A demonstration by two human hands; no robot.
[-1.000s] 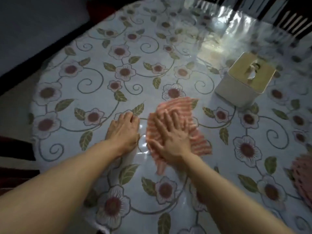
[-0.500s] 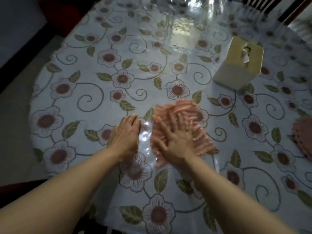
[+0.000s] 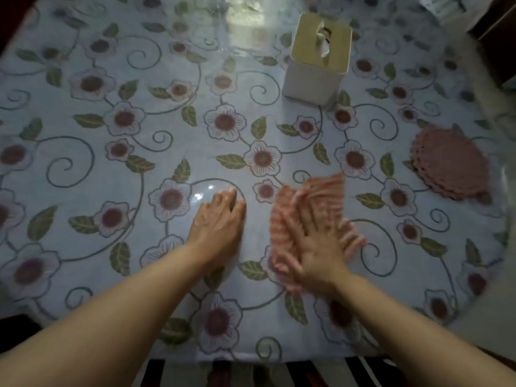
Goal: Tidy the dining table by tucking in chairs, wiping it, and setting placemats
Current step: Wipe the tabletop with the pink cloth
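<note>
My right hand presses flat, fingers spread, on the orange striped cloth mid-bench; my left hand braces flat beside it. Risk: a wide sweep could scatter the pink scalloped placemats (stacked, right edge).

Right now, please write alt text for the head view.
A right hand presses a striped cloth flat on a flowered table; the left hand rests beside it. A tissue box stands behind, pink mats at right.
</note>
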